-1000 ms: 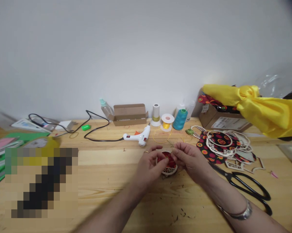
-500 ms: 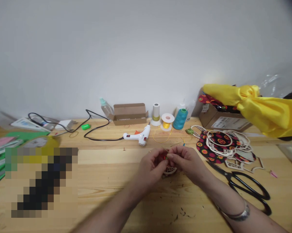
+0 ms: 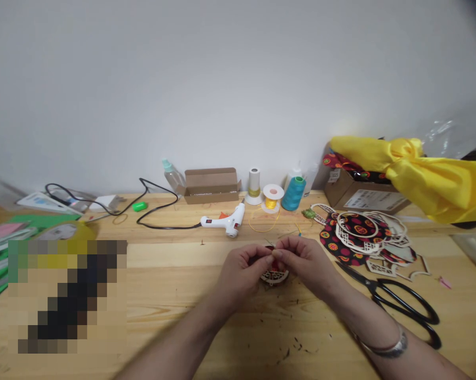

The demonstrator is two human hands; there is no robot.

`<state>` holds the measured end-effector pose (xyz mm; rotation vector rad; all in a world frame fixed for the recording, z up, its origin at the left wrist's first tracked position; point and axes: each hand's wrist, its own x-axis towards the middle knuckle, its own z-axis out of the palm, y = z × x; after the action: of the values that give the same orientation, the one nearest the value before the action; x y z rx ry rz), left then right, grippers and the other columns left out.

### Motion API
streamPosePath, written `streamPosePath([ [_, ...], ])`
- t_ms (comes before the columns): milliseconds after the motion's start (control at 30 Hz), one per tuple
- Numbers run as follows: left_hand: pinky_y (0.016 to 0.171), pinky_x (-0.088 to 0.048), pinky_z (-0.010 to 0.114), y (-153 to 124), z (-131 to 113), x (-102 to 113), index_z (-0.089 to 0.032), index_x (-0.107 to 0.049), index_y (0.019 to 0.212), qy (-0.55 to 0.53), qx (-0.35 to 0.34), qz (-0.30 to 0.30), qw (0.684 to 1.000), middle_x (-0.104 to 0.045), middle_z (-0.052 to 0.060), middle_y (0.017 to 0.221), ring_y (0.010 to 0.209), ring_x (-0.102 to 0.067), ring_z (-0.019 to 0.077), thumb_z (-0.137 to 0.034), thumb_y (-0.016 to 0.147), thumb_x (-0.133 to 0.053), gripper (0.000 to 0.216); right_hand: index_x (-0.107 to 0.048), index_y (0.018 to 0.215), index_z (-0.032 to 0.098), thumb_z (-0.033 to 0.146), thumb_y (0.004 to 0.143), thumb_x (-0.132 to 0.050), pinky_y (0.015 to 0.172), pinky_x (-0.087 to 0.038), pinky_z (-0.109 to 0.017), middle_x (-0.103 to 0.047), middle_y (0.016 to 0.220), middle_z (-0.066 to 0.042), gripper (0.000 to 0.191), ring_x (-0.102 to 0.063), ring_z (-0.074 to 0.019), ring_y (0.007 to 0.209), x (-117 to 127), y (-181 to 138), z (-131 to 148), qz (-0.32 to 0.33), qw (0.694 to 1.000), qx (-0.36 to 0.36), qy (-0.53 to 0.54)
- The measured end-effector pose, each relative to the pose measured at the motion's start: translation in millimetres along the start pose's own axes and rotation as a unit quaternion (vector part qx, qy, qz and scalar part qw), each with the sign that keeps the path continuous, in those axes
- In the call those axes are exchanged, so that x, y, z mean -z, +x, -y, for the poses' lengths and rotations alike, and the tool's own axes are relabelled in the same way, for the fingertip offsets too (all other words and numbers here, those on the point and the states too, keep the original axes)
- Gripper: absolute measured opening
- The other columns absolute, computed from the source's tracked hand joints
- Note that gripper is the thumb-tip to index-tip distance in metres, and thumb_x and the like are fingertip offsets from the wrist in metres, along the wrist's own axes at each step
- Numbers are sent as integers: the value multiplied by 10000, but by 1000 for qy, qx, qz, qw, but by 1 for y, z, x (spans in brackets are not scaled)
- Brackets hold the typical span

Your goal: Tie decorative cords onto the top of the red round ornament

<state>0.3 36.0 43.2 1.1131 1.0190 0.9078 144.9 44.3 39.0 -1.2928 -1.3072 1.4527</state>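
Showing beneath two meeting hands, near the middle of the smooth, pale wooden table [image 3: 170, 316], is a round ornament [image 3: 274, 278] with a light rim of cut-out lattice and a dark red inside; whether it rests on the wood or is lifted, I cannot tell. The left hand [image 3: 241, 272] and right hand [image 3: 307, 264] touch at the fingertips over it, thumb and forefinger of each pinched narrow, though what lies between them is too small to tell. To the right, black scissors [image 3: 373, 285] with wide looped handles lie beside dark, flower-printed cloth [image 3: 331, 248] and thin, flat wooden frames [image 3: 380, 270] piled on top. Farther off stand a glossy teal thread cone [image 3: 293, 194] and a white spool [image 3: 273, 191] wound with yellow cord, with a white plastic glue gun [image 3: 222, 224] to their left. Against the far wall sits an open, oblong cardboard box [image 3: 212, 184]; at far right, shiny, knotted yellow cloth [image 3: 439, 174] drapes over a brown carton [image 3: 343, 192].
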Motion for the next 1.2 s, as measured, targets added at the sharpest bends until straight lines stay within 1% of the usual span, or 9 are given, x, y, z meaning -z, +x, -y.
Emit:
streamPosePath([
  [133,408,-298,169,1,-2,2,-140,-666,643,-40,46,11,998,-595,-25,532,398,-397,37,-276,683,-642,143,-546,632,138,292,650,-642,422,-300,-183,-538,510,32,182,-423,-59,446,1,0,0,20,999,-14,41],
  [233,355,-189,174,1,0,4,-145,-662,653,-50,75,17,996,-566,-40,492,338,-280,12,-308,670,-655,164,-540,635,140,279,645,-653,404,-275,-173,-527,493,40,179,-407,-49,428,2,-1,1,39,996,-28,69],
  [467,412,-265,167,1,4,5,-153,-673,669,-76,60,35,995,-647,-1,614,430,-417,33,-274,678,-658,123,-542,642,137,269,652,-658,401,-268,-168,-523,497,45,176,-391,-37,417,3,-2,1,53,995,-33,74],
  [667,397,-251,170,2,0,4,-141,-661,618,-66,58,5,996,-571,-47,501,350,-295,1,-220,678,-654,100,-552,678,139,305,644,-664,404,-279,-170,-544,545,32,203,-419,-49,450,1,-2,3,40,997,-30,64],
  [767,396,-251,170,3,0,5,-131,-658,618,-70,50,-16,996,-559,-46,501,362,-309,6,-214,678,-648,103,-574,690,136,352,696,-608,416,-299,-183,-560,569,13,218,-435,-65,472,1,-1,4,31,999,-9,21],
  [933,380,-241,167,7,2,7,-131,-645,632,-90,45,-64,993,-523,-57,461,353,-304,11,-221,655,-665,95,-602,638,141,350,773,-518,511,-366,-220,-567,573,-3,262,-474,-106,541,5,0,4,-2,990,55,-127],
  [1067,379,-242,174,7,3,7,-133,-641,640,-69,34,-90,993,-563,-44,504,348,-297,12,-232,660,-656,103,-609,668,155,348,805,-493,532,-381,-225,-603,625,-16,263,-511,-129,587,3,-6,4,13,978,94,-188],
  [1133,376,-238,176,6,4,7,-133,-637,632,-63,26,-97,993,-567,-43,514,348,-298,12,-236,668,-647,109,-599,700,164,330,836,-457,524,-372,-219,-596,620,-11,257,-507,-121,572,0,-12,2,17,964,138,-226],
  [1200,367,-220,172,7,5,8,-133,-630,646,-71,22,-96,993,-571,-39,523,349,-299,11,-241,676,-639,112,-596,750,166,287,859,-424,528,-360,-226,-599,633,-14,236,-507,-118,567,-4,-16,-3,21,931,204,-301],
])
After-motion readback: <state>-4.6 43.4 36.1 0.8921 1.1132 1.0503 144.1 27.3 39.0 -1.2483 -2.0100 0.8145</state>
